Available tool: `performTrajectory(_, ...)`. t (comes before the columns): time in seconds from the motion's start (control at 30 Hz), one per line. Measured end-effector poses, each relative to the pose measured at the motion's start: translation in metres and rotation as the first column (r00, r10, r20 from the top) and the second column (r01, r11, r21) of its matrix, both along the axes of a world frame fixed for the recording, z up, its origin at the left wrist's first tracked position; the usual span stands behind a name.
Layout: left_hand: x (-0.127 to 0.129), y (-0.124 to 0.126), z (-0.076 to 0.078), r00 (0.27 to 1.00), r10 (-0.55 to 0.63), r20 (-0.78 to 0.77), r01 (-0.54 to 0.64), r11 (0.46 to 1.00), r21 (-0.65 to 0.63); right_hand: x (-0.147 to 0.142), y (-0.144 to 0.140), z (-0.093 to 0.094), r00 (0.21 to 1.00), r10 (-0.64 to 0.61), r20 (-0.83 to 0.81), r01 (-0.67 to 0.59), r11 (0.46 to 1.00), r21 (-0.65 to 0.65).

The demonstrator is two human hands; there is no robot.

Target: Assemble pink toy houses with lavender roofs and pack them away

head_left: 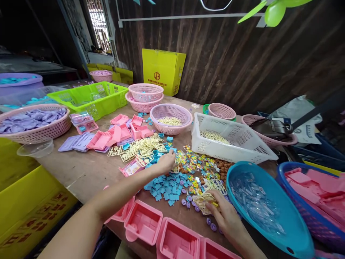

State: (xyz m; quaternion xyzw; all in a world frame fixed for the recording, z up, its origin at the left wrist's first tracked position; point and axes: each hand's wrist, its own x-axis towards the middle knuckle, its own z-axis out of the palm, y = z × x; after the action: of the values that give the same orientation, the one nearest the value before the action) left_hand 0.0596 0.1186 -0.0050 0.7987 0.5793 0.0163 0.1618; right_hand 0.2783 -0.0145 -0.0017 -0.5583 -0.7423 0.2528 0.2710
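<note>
My left hand (166, 162) reaches over the middle of the table, its fingers closed together. Right at its fingertips is a small blue plastic piece (174, 149); whether they grip it is hard to make out. Below that hand spreads a heap of flat blue pieces (169, 187). Cream plastic part frames (144, 147) lie piled to its left. My right hand (223, 212) is closed around several cream part frames (202, 201), with a bit of yellow by the thumb. Under it lie purple round pieces (212, 227). Open pink plastic boxes (144, 219) line the near edge.
Small yellow packets and brown pieces (225, 169) cover the table's centre right. A blue basin (269, 230) of clear parts stands right, near a white crate (231, 153). Pink trays (101, 140), a purple-pink basket (171, 126) and a green crate (105, 108) stand farther back.
</note>
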Motion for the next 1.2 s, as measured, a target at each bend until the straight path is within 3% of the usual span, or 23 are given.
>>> performTrajectory(0.1,0.003,0.015,-0.003,1.000,0.014,0.001,-0.014,0.999,-0.053,-0.004,-0.003,0.005,0.988,-0.096,-0.123,0.096,0.995,-0.011)
performTrajectory(0.2,0.004,0.017,0.000,0.998,0.026,0.050,-0.023,0.998,-0.059,-0.006,-0.005,0.008,0.931,-0.174,-0.322,0.128,0.979,-0.158)
performTrajectory(0.3,0.001,0.006,0.012,0.986,0.011,0.165,-0.002,0.999,-0.053,-0.006,-0.006,0.009,0.793,-0.287,-0.537,0.094,0.929,-0.358)
performTrajectory(0.4,0.002,-0.018,0.025,0.956,-0.040,0.292,0.072,0.992,-0.102,-0.012,-0.007,0.011,0.656,-0.358,-0.664,0.045,0.897,-0.440)
performTrajectory(0.47,0.007,-0.040,0.030,0.891,-0.027,0.453,0.139,0.966,-0.217,-0.019,-0.008,0.013,0.597,-0.371,-0.711,-0.004,0.885,-0.465)
performTrajectory(0.57,0.016,-0.070,0.029,0.686,0.147,0.712,0.251,0.871,-0.422,-0.028,-0.008,0.016,0.533,-0.377,-0.758,-0.067,0.874,-0.482)
performTrajectory(0.63,0.022,-0.082,0.026,0.565,0.251,0.786,0.295,0.829,-0.476,-0.031,-0.010,0.016,0.512,-0.385,-0.768,-0.086,0.866,-0.492)
performTrajectory(0.7,0.025,-0.089,0.023,0.480,0.299,0.825,0.309,0.822,-0.478,-0.031,-0.011,0.015,0.508,-0.400,-0.763,-0.097,0.853,-0.512)
performTrajectory(0.83,0.026,-0.098,0.017,0.381,0.340,0.860,0.333,0.817,-0.471,-0.031,-0.015,0.010,0.523,-0.419,-0.742,-0.104,0.833,-0.544)
performTrajectory(1.0,0.026,-0.115,0.010,0.308,0.375,0.874,0.364,0.802,-0.473,-0.034,-0.027,0.004,0.554,-0.372,-0.745,-0.073,0.870,-0.488)
performTrajectory(1.1,0.023,-0.124,0.007,0.318,0.356,0.879,0.377,0.803,-0.462,-0.032,-0.036,0.004,0.606,-0.367,-0.706,-0.082,0.854,-0.514)
performTrajectory(1.17,0.018,-0.126,0.008,0.445,0.293,0.846,0.386,0.790,-0.477,-0.028,-0.039,0.001,0.599,-0.376,-0.707,-0.101,0.840,-0.533)
performTrajectory(1.2,0.014,-0.124,0.008,0.567,0.230,0.791,0.352,0.801,-0.485,-0.025,-0.039,-0.001,0.581,-0.391,-0.714,-0.096,0.838,-0.537)
